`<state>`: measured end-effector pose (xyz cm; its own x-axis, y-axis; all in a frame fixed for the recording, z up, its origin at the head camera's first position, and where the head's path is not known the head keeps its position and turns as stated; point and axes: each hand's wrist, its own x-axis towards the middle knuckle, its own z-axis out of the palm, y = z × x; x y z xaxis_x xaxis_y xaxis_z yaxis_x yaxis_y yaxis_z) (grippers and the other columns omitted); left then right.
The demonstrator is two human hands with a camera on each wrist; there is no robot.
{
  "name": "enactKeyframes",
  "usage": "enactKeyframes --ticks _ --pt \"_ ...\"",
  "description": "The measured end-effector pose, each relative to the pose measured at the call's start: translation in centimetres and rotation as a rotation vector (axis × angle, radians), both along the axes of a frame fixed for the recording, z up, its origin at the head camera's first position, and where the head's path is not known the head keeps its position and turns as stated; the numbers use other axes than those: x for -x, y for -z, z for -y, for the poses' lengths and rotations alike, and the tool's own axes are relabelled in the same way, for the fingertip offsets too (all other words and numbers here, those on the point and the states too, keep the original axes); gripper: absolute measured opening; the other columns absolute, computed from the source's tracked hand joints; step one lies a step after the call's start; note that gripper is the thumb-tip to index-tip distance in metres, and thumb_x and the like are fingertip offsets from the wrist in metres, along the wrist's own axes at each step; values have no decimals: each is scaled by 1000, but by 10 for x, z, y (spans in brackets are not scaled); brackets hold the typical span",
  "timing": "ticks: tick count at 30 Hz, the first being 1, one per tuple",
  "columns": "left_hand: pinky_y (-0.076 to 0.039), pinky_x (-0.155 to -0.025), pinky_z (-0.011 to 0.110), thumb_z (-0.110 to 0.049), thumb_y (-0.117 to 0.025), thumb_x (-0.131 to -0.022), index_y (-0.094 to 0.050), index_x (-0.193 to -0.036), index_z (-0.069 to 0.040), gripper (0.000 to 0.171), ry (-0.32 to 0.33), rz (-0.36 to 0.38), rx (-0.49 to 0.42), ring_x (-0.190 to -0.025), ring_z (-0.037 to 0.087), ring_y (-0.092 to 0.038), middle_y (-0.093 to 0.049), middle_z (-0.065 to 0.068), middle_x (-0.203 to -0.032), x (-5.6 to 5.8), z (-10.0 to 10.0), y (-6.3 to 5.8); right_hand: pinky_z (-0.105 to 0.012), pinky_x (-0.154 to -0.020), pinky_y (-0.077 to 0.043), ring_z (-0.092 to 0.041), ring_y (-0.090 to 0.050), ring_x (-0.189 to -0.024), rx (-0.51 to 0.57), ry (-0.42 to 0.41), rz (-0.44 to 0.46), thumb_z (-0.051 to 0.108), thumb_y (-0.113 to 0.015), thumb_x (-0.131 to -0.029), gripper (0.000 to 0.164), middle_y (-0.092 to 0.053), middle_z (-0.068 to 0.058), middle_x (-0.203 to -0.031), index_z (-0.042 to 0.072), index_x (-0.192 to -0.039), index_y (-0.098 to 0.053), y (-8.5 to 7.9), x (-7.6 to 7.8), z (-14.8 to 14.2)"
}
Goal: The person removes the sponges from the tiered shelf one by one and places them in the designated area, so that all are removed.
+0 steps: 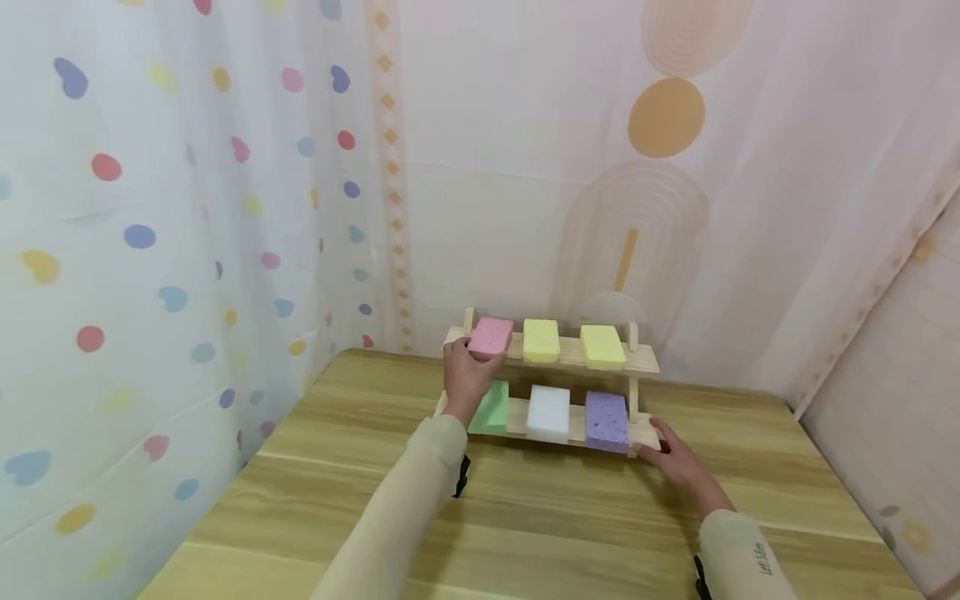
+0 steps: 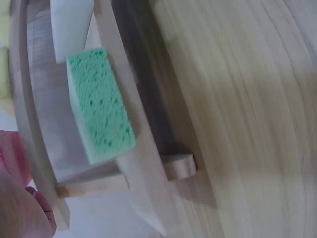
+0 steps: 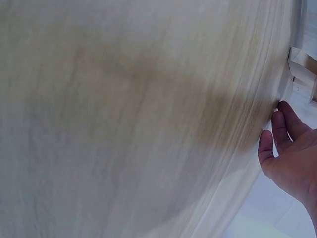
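A two-tier wooden rack (image 1: 643, 360) stands on the table. On its upper shelf lie a pink sponge (image 1: 491, 335) and two yellow sponges (image 1: 541, 340). The lower shelf holds a green sponge (image 1: 492, 408), a white sponge (image 1: 548, 412) and a purple sponge (image 1: 606, 421). My left hand (image 1: 468, 377) grips the pink sponge at the upper left, thumb at its near side. In the left wrist view, only part of that hand (image 2: 25, 210) shows beside the pink sponge (image 2: 14, 156). My right hand (image 1: 681, 465) is at the lower shelf's right end, fingers loosely bent.
The wood-grain table (image 1: 540, 525) extends in front of the rack and to both sides. Behind it hangs a pale patterned curtain (image 1: 487, 208), and a dotted curtain (image 1: 187, 250) hangs at the left. A wooden foot of the rack (image 2: 179, 167) rests on the tabletop.
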<state>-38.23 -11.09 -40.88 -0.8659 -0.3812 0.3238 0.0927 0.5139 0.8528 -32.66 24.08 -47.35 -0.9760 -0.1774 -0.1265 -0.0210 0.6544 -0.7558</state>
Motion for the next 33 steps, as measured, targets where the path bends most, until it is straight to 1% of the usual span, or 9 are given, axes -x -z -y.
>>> enactKeyframes --ticks 4,8,13,17,19,22,25,29,33 --pt "-48 -91 41 -40 -83 -78 -49 -129 2 75 28 -51 -42 -104 28 -50 -45 16 -122 -6 12 -7 -69 -108 -19 -58 -20 -138 -9 -15 -3 51 -49 -101 85 -20 -42 -150 4 -158 -8 0 -2 0" --pt "-49 -92 42 -38 -84 -77 -48 -128 4 75 51 -95 -89 -106 28 -50 -45 15 -121 -11 26 -16 -69 -108 -19 -58 -19 -138 -29 -20 -5 53 -48 -100 87 -19 -42 -150 4 -158 -6 1 -2 -1" --pt "-47 -95 43 -32 -83 -79 -46 -132 4 74 44 -111 -93 -111 30 -50 -46 17 -124 -17 51 -27 -69 -108 -19 -58 -21 -138 -32 -24 -3 55 -47 -100 88 -20 -42 -149 3 -158 -5 2 -2 -1" --pt "-47 -96 44 -30 -83 -80 -46 -133 5 73 35 -131 -116 -114 31 -51 -48 19 -127 -20 77 -28 -69 -108 -17 -58 -19 -138 -27 -23 12 57 -47 -99 90 -18 -42 -150 5 -158 -3 1 -3 0" --pt "-48 -96 44 -29 -83 -80 -47 -132 5 72 20 -140 -132 -114 31 -54 -51 19 -127 -19 91 -24 -70 -108 -16 -58 -16 -139 -24 -19 22 58 -46 -99 91 -16 -41 -151 6 -158 -3 1 -4 -1" --pt "-47 -96 45 -30 -83 -79 -48 -130 5 72 -25 -127 -131 -113 31 -55 -53 20 -125 -20 110 -13 -71 -107 -14 -59 -14 -139 -32 -18 28 59 -46 -99 90 -14 -41 -152 7 -159 -2 1 -6 -2" --pt "-43 -99 46 -29 -82 -79 -48 -131 6 71 -69 -92 -104 -115 32 -49 -48 21 -126 -24 127 0 -73 -106 -13 -60 -13 -138 -39 -18 31 59 -45 -99 90 -14 -40 -152 8 -159 -2 2 -6 -2" --pt "-39 -100 47 -27 -82 -79 -50 -129 9 70 -92 -39 -79 -114 34 -43 -45 23 -123 -31 139 18 -73 -106 -13 -61 -13 -137 -50 -15 34 62 -44 -98 91 -14 -40 -152 9 -159 -2 3 -5 -1" --pt "-40 -98 48 -24 -81 -79 -53 -123 12 63 -93 -9 -82 -111 34 -44 -47 24 -120 -32 141 37 -73 -106 -14 -61 -13 -137 -58 -6 36 63 -45 -97 92 -13 -40 -153 9 -159 -2 2 -4 -2"
